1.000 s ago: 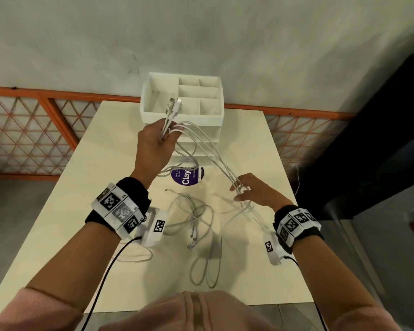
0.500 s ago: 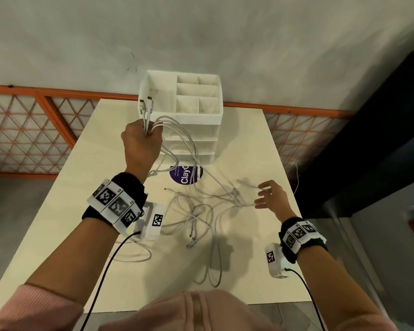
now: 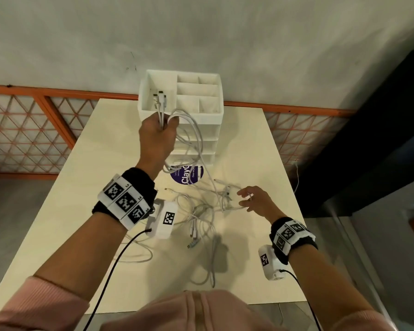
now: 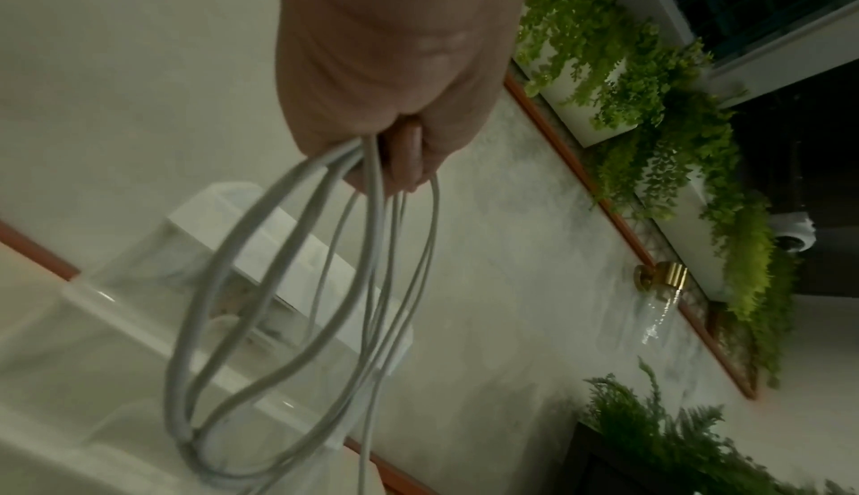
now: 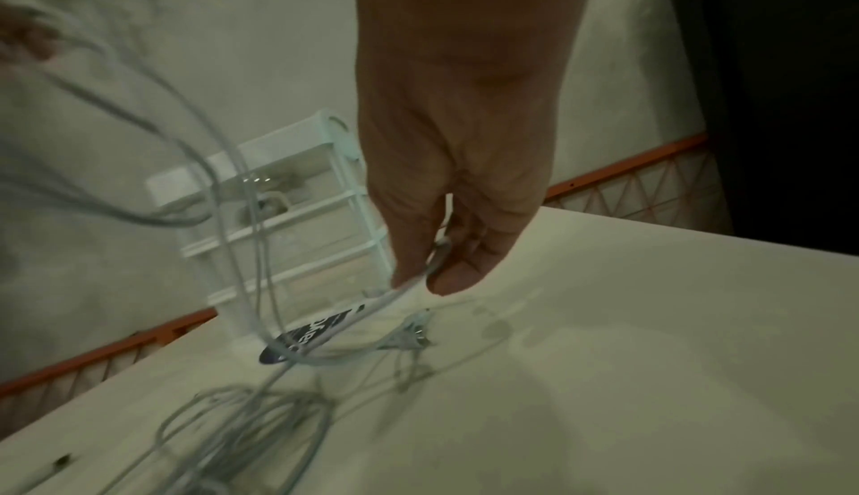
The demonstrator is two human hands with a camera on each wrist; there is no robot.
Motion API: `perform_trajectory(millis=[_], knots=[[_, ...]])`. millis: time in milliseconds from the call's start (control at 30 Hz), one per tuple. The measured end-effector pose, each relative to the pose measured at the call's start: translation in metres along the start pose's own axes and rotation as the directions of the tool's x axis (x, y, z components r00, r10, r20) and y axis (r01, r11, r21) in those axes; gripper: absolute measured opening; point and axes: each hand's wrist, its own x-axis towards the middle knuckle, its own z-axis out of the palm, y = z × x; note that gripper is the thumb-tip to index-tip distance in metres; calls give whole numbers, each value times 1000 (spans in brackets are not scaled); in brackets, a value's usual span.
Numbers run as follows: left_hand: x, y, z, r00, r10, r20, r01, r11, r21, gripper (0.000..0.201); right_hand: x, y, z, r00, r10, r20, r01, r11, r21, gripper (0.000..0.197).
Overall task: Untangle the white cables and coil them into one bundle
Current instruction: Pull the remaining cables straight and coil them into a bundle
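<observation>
My left hand [image 3: 159, 130] is raised in front of the white organizer and grips several loops of white cable [image 3: 191, 139]; plug ends [image 3: 160, 97] stick up above the fist. In the left wrist view the loops [image 4: 297, 319] hang below my curled fingers [image 4: 404, 157]. Strands run down from them to a loose tangle [image 3: 201, 216] lying on the table. My right hand [image 3: 251, 199] is low at the right of the tangle. It pinches one cable strand [image 5: 399, 297] between thumb and fingers [image 5: 457, 275], just above the table.
A white drawer organizer [image 3: 196, 115] stands at the table's [image 3: 101, 168] far edge against the wall. A round purple sticker [image 3: 188, 175] lies before it. An orange lattice railing [image 3: 29, 130] runs behind, and a dark cabinet [image 3: 368, 139] stands to the right.
My left hand swung left then back to the organizer's front with the loops. My right hand let go of the strands, moved right, then came back left and pinched a cable.
</observation>
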Motion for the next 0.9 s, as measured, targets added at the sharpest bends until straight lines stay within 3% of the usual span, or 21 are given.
perform_trajectory(millis=[200, 300, 400, 467, 500, 567, 633, 733, 900], knots=[[0, 36, 10, 1000, 10, 7, -8, 984, -175, 29, 2, 13, 20, 980, 196, -21, -197, 978, -73, 40], [4, 44, 10, 999, 34, -10, -35, 977, -211, 30, -4, 19, 22, 970, 239, -42, -241, 935, -261, 49], [3, 38, 11, 999, 40, 32, -34, 985, -169, 27, -11, 14, 24, 987, 65, -144, -129, 857, -498, 52], [1, 32, 13, 997, 39, 74, -28, 990, -137, 28, -13, -3, 26, 982, -119, -148, 27, 859, -511, 49], [-1, 29, 15, 996, 36, 87, -25, 992, -127, 29, -15, -16, 26, 984, -158, -77, 107, 884, -454, 49], [-3, 25, 17, 995, 31, 96, -19, 993, -118, 32, -15, -42, 27, 971, -153, 186, 198, 947, -252, 51], [-4, 23, 19, 995, 26, 93, -16, 994, -110, 34, -15, -62, 28, 898, -145, 416, 220, 965, -139, 46], [-4, 20, 19, 996, 27, 84, -19, 995, -96, 34, -12, -70, 30, 828, -115, 549, 220, 967, -130, 26], [0, 10, 11, 1000, -5, 17, 5, 998, -57, 31, -12, -70, 13, 704, 1, 710, 123, 985, -124, 18]])
